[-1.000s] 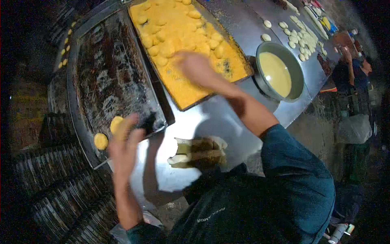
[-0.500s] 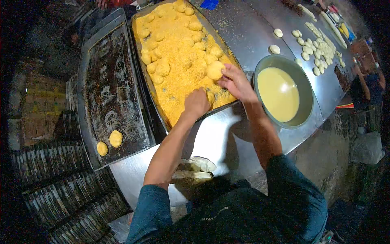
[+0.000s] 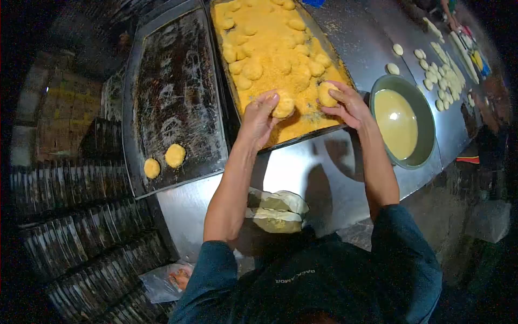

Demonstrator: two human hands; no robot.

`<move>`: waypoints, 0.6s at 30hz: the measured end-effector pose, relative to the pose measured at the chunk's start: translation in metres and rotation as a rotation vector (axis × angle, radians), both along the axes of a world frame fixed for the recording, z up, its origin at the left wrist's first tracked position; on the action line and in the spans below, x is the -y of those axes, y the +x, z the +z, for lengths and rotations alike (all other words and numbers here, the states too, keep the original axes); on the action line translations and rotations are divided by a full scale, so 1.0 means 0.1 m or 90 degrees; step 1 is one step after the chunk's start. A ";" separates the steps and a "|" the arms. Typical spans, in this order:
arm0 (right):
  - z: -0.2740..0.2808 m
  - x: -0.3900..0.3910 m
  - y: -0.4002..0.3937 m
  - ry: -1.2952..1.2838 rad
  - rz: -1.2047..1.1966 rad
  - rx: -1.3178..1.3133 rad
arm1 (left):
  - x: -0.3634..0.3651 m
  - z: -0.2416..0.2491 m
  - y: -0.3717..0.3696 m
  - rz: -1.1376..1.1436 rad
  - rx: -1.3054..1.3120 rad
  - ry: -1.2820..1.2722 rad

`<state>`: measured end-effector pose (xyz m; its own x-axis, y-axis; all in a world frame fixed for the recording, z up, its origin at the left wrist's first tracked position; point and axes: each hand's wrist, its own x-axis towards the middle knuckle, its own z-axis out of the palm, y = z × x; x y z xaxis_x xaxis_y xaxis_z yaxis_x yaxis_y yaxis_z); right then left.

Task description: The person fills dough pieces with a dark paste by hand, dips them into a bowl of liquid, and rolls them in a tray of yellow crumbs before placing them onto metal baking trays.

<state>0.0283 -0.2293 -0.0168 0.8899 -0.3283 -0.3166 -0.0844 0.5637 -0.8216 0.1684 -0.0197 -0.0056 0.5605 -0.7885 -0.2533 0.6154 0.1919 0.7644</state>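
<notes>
A tray of yellow crumbs (image 3: 270,48) with several coated dough pieces lies in front of me. My left hand (image 3: 258,120) holds a crumb-coated dough piece (image 3: 284,105) above the tray's near part. To its right, my right hand (image 3: 349,103) grips another coated dough piece (image 3: 327,94) between thumb and fingers. On the left is a dark baking tray (image 3: 175,97), with two coated pieces (image 3: 175,155) (image 3: 151,168) near its front left corner. A round basin of pale yellow liquid (image 3: 395,121) stands right of the crumb tray.
Several plain dough pieces (image 3: 440,81) are spread at the back right of the metal table (image 3: 302,173). A plastic package (image 3: 278,208) lies at the table's near edge. Stacked trays (image 3: 75,189) stand at lower left. Part of another person (image 3: 449,11) shows at the top right.
My left hand has risen from the crumbs with a coated piece. My right hand still holds its piece. The camera view has shifted, so the trays and basin appear farther right.
</notes>
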 end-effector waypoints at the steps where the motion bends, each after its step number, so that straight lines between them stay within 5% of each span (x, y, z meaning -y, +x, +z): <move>1: 0.08 -0.03 -0.05 0.013 -0.004 0.007 | -0.14 0.01 0.03 0.030 0.028 0.041; 6: 0.28 -0.45 0.09 0.206 -0.039 0.171 | -1.08 0.52 0.29 0.051 0.072 0.105; 9: 0.50 -0.79 0.37 0.308 0.095 0.243 | -1.68 0.47 0.59 0.072 0.139 0.186; 12: 0.61 -1.15 0.65 0.278 0.122 0.250 | -2.08 0.50 0.70 0.097 0.097 0.217; 15: 0.80 -1.54 0.96 0.043 0.205 0.156 | -2.36 0.29 0.85 0.093 0.027 0.158; 18: 0.80 -1.78 1.19 0.060 0.222 0.140 | -2.45 0.35 0.87 0.080 -0.012 0.090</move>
